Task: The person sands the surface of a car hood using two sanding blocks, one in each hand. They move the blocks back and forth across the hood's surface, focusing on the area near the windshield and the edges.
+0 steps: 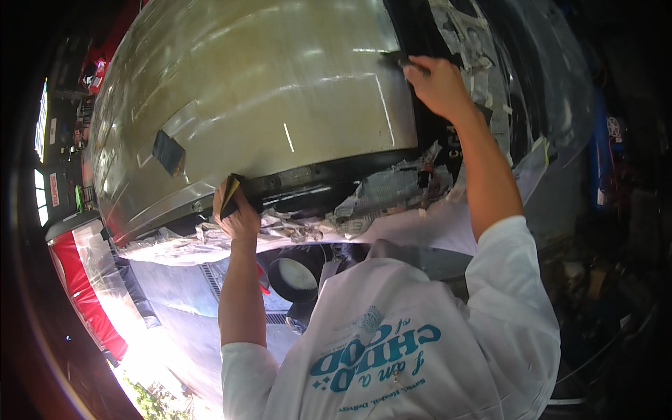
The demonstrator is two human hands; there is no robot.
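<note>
A large, shiny, olive-grey car panel (280, 84) curves away in front of me. At its near edge, my left hand (240, 218) is closed around a folded piece of sandpaper (229, 189), dark on one face and tan on the other. My right hand (437, 85) reaches to the far right edge of the panel. Its fingers pinch a small dark flat piece (396, 59) against the surface there; its exact kind is hard to make out. A dark blue-grey folded sheet (169, 152) lies on the panel, left of my left hand.
Black trim (301, 178) borders the panel's near side. Torn newspaper masking (371, 192) and whitish sheeting (427, 234) hang along it, and more newspaper (476, 49) covers the right side. Below stands a round pale-topped container (292, 276). A red-and-white cover (87, 287) is at left.
</note>
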